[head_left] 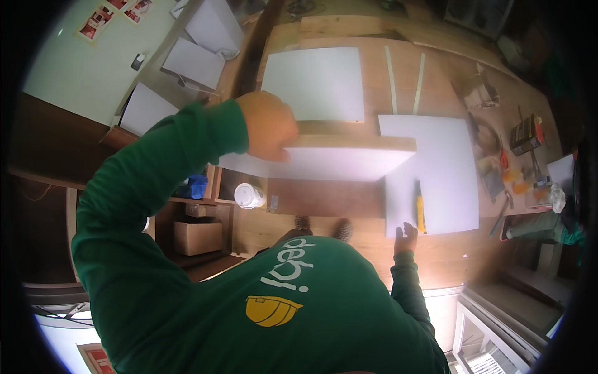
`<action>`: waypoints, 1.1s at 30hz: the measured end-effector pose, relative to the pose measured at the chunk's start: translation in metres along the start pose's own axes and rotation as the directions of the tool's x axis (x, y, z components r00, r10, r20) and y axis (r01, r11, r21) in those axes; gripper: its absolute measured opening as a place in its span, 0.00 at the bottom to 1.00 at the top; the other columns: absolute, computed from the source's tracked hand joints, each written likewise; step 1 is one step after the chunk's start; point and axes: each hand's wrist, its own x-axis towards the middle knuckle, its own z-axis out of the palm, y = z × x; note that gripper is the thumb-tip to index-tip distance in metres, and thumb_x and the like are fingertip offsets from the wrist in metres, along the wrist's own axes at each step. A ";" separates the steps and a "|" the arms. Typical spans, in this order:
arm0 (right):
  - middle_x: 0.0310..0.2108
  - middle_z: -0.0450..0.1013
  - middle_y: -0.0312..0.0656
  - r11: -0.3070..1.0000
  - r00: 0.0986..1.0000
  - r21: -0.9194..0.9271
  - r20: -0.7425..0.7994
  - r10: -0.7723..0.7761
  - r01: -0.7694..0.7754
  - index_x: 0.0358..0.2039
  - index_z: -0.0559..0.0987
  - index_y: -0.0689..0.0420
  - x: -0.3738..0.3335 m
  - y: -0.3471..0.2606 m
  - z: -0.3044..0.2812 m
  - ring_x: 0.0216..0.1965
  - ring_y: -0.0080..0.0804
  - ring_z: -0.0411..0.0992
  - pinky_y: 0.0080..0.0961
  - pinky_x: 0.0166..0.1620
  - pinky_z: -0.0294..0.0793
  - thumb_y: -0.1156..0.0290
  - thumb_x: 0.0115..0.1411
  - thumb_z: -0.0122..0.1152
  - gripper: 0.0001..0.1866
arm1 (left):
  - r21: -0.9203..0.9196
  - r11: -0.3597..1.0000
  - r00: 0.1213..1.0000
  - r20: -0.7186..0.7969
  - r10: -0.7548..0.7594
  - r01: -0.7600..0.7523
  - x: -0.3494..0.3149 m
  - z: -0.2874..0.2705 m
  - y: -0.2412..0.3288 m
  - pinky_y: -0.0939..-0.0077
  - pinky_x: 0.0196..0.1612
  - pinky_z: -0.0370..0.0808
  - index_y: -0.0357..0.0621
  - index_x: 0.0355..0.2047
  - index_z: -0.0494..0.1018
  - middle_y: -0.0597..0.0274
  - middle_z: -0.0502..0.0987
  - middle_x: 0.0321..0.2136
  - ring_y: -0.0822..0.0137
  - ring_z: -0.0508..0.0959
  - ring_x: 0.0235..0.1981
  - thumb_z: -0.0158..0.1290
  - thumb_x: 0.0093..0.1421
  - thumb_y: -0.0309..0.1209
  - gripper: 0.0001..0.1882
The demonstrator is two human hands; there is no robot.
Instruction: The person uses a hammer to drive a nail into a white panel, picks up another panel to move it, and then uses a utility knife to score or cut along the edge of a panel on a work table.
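Observation:
My left hand, slightly blurred, is closed over the top edge of a white panel with a wood-coloured edge. This panel is raised and tilted above the table, its white face toward me. My right hand is low at the near edge of a flat white sheet, its fingers apart and nothing visible in them. Beside those fingers, a yellow-handled tool with a dark narrow end lies on the sheet; its exact kind is unclear.
Another white board lies farther back, with two pale strips to its right. Tools and a dark box crowd the table's right side. A white bucket and a cardboard box are at left. Someone's leg shows at far right.

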 end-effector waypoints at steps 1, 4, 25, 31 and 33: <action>0.40 0.72 0.47 1.000 1.000 0.005 0.007 -0.001 0.001 0.45 0.77 0.61 -0.001 0.000 -0.001 0.41 0.42 0.71 0.35 0.45 0.73 0.69 0.57 0.62 0.16 | -0.018 1.000 1.000 0.010 -0.011 0.011 0.003 0.002 -0.004 0.52 0.32 0.72 0.39 0.19 0.74 0.47 0.74 0.19 0.43 0.76 0.25 0.59 0.49 0.49 0.23; 0.37 0.72 0.45 0.999 1.000 0.025 0.005 -0.024 0.024 0.44 0.78 0.60 -0.004 -0.010 -0.005 0.39 0.39 0.71 0.33 0.41 0.73 0.70 0.57 0.62 0.15 | -0.063 0.997 0.998 0.034 -0.045 0.047 0.008 -0.002 -0.020 0.52 0.31 0.71 0.38 0.19 0.74 0.47 0.74 0.18 0.43 0.76 0.25 0.60 0.49 0.48 0.22; 0.49 0.70 0.51 0.884 0.836 0.297 0.318 -0.448 0.361 0.51 0.75 0.57 -0.022 -0.145 0.038 0.53 0.51 0.67 0.45 0.55 0.68 0.70 0.51 0.64 0.25 | -0.803 0.324 0.646 0.097 -0.757 0.500 -0.049 -0.055 -0.051 0.81 0.16 0.61 0.39 0.27 0.78 0.68 0.73 0.17 0.76 0.69 0.14 0.59 0.54 0.45 0.18; 0.67 0.50 0.57 0.777 0.722 0.342 0.302 -0.623 0.528 0.68 0.55 0.56 -0.008 -0.213 0.076 0.67 0.58 0.49 0.53 0.66 0.51 0.53 0.49 0.70 0.51 | -0.869 0.167 0.550 0.136 -0.824 0.465 -0.049 -0.048 -0.051 0.81 0.13 0.53 0.38 0.31 0.76 0.68 0.72 0.18 0.79 0.62 0.10 0.55 0.58 0.43 0.17; 0.68 0.47 0.57 0.764 0.724 0.341 0.264 -0.637 0.548 0.69 0.53 0.55 -0.005 -0.234 0.097 0.68 0.59 0.47 0.56 0.67 0.48 0.51 0.49 0.70 0.52 | -0.865 0.135 0.511 0.154 -0.846 0.484 -0.051 -0.047 -0.050 0.81 0.12 0.52 0.39 0.31 0.75 0.68 0.72 0.17 0.79 0.60 0.10 0.55 0.59 0.43 0.17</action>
